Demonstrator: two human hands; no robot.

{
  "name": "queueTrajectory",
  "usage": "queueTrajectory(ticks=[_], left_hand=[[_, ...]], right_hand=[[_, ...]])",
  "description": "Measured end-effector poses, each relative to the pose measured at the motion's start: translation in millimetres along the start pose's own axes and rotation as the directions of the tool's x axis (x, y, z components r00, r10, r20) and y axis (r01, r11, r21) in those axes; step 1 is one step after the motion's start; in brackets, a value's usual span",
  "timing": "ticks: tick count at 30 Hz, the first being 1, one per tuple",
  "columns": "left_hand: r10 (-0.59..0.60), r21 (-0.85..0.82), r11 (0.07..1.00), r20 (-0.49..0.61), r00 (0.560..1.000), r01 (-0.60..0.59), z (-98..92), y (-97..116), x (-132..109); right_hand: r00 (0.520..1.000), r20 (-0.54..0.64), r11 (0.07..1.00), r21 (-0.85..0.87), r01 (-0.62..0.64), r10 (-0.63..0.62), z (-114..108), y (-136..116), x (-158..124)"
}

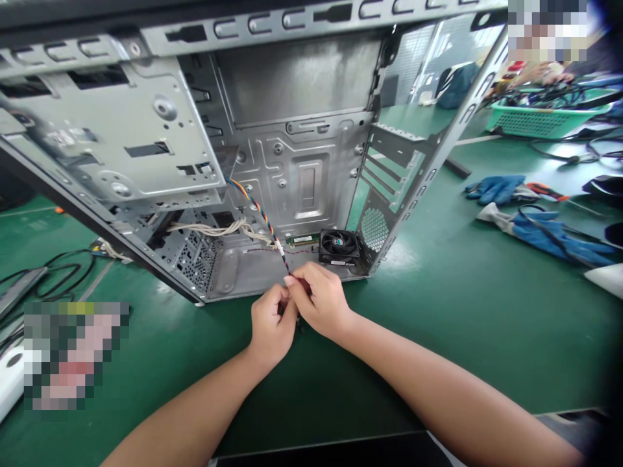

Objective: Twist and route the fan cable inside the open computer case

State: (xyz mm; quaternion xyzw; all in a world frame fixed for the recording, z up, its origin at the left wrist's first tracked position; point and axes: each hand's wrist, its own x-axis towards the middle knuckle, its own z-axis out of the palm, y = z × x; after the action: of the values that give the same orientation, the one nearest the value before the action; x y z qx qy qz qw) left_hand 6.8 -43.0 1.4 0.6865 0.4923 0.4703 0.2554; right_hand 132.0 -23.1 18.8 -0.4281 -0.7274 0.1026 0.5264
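1. Head view, look: the task's thing is a cable [266, 221] of thin strands twisted together, with blue, yellow, red and black showing; a small white label [280, 248] sits near its lower part.
2. Head view, place: the cable is at mid-frame, emerging beside the drive cage [160, 133] of an open metal computer case [335, 146] and reaching the hands just below centre, above the green surface [428, 311].
3. Head view, direction: its long axis slants in a gentle arc from upper left to lower right, steepening toward the hands; the lower end is mostly hidden by fingers.
4. Head view, hands: the right hand [318, 295] pinches the cable between thumb and fingers; the left hand [273, 318], curled closed, grips just below, touching the right.
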Motion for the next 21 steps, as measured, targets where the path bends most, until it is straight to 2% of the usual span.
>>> queueTrajectory(ticks=[5, 13, 21], left_hand=[[-0.004, -0.013, 1.0, -0.008, 1.0, 0.004, 0.0, -0.1, -0.4], [-0.002, -0.075, 0.997, 0.023, 1.0, 0.004, -0.2, -0.1, -1.3], [0.008, -0.02, 1.0, -0.013, 1.0, -0.008, 0.7, -0.2, -0.7]], right_hand=[[0.998, -0.061, 1.0, 0.006, -0.01, 0.01, 0.1, -0.4, -0.3], [1.0, -0.01, 1.0, 0.01, 0.001, -0.001, 1.8, -2.7, -0.7], [1.0, -0.025, 1.0, 0.017, 0.011, -0.011, 1.0, -1.4, 0.0]])
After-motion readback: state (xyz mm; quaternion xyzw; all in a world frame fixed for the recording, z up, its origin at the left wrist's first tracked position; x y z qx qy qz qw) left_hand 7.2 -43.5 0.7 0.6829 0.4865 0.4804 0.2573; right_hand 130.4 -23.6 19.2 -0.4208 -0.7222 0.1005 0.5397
